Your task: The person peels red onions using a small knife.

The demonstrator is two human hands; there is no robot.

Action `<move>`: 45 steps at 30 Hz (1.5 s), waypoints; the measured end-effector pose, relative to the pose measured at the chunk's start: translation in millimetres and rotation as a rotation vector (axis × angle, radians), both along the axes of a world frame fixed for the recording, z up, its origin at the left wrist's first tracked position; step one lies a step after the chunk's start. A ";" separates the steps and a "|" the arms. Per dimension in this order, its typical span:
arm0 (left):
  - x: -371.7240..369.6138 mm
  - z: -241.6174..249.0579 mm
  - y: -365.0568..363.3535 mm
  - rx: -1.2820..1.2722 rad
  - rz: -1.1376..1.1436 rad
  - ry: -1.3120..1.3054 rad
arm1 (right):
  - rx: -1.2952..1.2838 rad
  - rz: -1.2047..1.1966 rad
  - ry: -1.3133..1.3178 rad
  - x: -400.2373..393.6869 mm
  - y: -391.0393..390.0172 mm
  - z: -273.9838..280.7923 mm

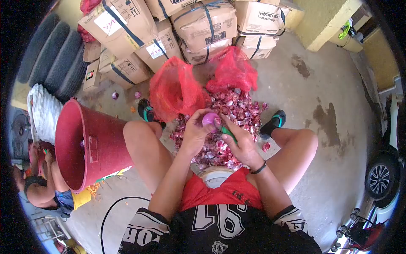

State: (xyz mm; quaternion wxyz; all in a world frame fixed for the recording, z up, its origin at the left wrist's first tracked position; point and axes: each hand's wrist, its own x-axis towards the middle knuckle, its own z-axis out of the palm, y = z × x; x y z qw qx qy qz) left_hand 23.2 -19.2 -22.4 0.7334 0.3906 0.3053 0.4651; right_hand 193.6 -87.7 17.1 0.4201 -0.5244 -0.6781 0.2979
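My left hand is closed around a peeled purple onion, held above the floor between my knees. My right hand grips a knife by its green handle, right beside the onion; the blade is hard to make out. Under both hands lies a heap of red onion skins. Beyond my left hand stands a red mesh sack with its mouth open. A second red mesh sack slumps behind the skins.
A big red tub leans at my left, with a co-worker seated past it. Stacked cardboard boxes and tyres line the back. Two loose onions lie on the floor. A car wheel is at right.
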 end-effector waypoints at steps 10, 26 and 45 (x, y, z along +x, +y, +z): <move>-4.1 -0.4 -3.6 0.032 0.040 0.081 | -0.164 -0.082 0.093 9.9 7.9 -32.4; -282.0 70.8 130.8 0.289 1.069 -0.548 | -0.246 -0.112 -0.008 16.0 18.5 -37.7; -48.6 -326.3 275.0 0.048 -0.174 1.448 | -0.413 -0.087 -0.141 22.8 46.5 -95.5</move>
